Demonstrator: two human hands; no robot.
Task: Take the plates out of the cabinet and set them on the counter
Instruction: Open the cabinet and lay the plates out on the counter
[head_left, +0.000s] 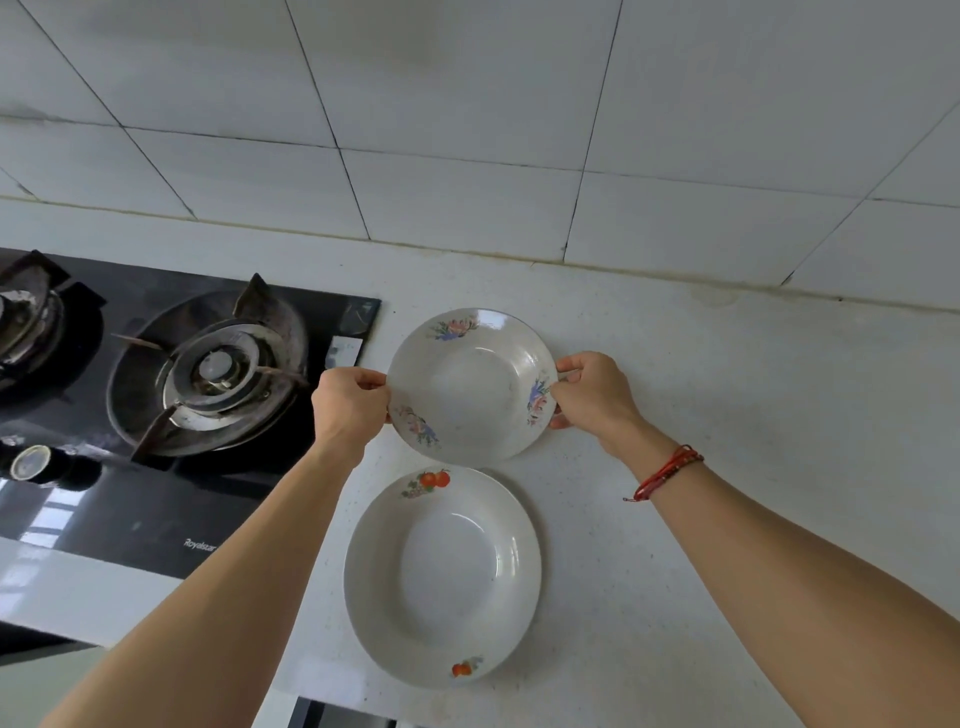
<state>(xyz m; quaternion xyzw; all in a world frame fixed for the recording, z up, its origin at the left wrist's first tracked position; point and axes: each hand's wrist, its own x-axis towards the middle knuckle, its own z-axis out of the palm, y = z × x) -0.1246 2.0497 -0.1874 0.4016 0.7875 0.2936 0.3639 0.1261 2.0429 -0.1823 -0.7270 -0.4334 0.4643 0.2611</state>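
"Which plate have you got?"

"The flowered plate, in the middle of the frame. My left hand pinches its left rim, thumb on top. My right hand pinches the right rim the same way, fingers curled under the edge."

"Is it down on the counter?"

"It is level over the white counter, just beyond the fruit plate. Whether its base touches the surface I cannot tell."

"And the fruit plate?"

"It lies flat on the counter in the lower middle of the frame. Its far rim is just beside the near rim of the plate I hold; whether they touch I cannot tell."

"What else is around?"

"The black gas stove takes up the left of the frame, its burner close to my left hand. A red string bracelet is on my right wrist. The grey tiled wall fills the top of the frame behind the counter."
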